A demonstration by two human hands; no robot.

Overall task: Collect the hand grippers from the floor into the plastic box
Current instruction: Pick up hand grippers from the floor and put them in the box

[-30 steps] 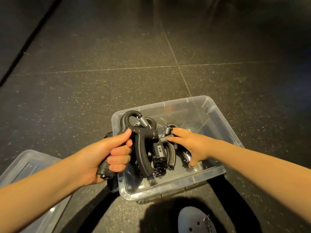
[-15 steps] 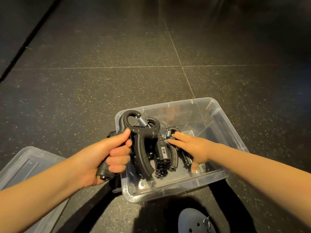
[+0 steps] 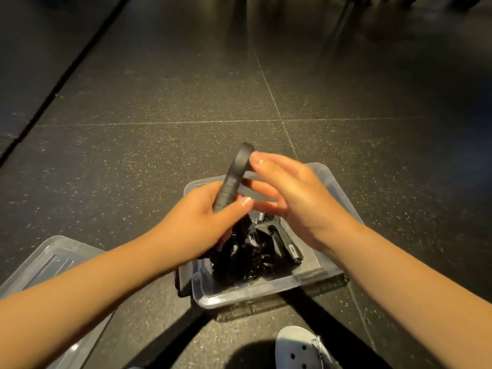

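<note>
Holding a black hand gripper (image 3: 234,179) upright above the plastic box (image 3: 253,295), the left hand (image 3: 197,227) has its fingers and thumb wrapped around the lower part of the handle. The curved top of this gripper points to 12 o'clock and stands higher than the far rim of the box. The right hand (image 3: 295,201) is at 3 o'clock from the gripper, with its fingers stretched out and loose. Its uppermost fingertip touches the curved top. The lower fingers are just beside the handle, but I cannot tell if they touch it. Under both hands the other hand grippers (image 3: 266,249) lie in a dark heap inside the box. The box stands on the dark speckled floor (image 3: 159,102). At 8 o'clock from the box lies a clear plastic tray (image 3: 50,262), partly covered by the left forearm. At 6 o'clock from the box is a grey shoe (image 3: 300,347) with holes.
</note>
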